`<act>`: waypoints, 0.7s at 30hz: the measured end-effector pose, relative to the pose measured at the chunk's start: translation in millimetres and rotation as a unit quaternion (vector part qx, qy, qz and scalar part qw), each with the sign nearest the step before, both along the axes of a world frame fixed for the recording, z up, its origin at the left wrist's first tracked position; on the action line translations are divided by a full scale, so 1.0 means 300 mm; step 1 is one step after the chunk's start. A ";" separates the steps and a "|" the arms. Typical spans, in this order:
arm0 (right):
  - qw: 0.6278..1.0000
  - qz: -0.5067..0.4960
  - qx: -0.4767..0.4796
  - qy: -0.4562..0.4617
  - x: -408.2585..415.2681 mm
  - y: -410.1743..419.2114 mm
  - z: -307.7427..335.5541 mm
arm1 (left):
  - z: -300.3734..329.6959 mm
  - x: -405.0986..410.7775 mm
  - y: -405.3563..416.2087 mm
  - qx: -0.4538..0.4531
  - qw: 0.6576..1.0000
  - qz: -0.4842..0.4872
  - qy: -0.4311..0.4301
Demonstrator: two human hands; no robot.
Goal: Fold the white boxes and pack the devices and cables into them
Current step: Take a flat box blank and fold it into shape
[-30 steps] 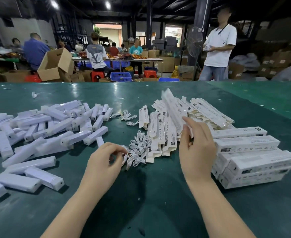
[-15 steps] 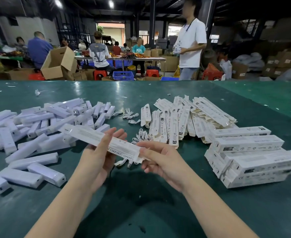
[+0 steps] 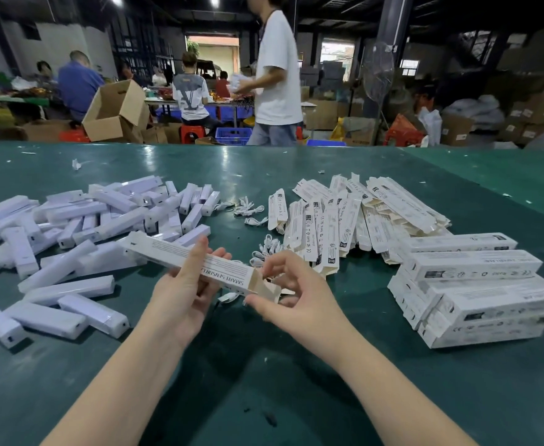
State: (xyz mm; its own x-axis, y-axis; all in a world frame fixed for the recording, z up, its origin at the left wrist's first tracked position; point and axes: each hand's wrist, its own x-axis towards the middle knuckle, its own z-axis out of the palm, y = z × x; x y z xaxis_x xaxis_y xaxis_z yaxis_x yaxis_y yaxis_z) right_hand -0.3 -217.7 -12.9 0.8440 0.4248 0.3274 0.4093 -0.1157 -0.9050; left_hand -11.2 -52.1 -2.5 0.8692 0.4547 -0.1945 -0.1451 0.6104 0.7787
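Hands meet at the centre of the frame above a green table (image 3: 264,365). The left hand (image 3: 184,291) grips a long white box (image 3: 190,260) round its middle; the right hand (image 3: 291,289) pinches the open end flap (image 3: 269,291). Beyond lie white devices (image 3: 71,233) at left, coiled cables (image 3: 264,249) mid-frame, flat boxes (image 3: 344,220) behind them, folded boxes (image 3: 476,291) stacked at right.

Left hand (image 3: 185,284) fingers curled in a grip, right hand (image 3: 291,292) pinching, forearms converging

Green table (image 3: 296,381) bears devices (image 3: 71,233), apparently cables (image 3: 266,249), boxes (image 3: 473,294).
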 end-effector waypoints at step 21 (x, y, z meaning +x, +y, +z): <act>0.999 0.027 0.024 -0.015 0.012 -0.010 0.002 | 0.009 -0.014 0.003 -0.037 0.994 -0.093 0.035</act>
State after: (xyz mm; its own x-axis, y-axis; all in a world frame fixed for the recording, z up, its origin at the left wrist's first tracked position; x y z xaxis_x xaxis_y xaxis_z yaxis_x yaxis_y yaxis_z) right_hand 3.2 -220.8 -12.3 0.8094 0.4527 0.3740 0.4416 -0.0494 -0.8959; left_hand -15.3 -51.2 0.1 0.9200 0.2701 -0.2839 0.0275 0.6781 0.7344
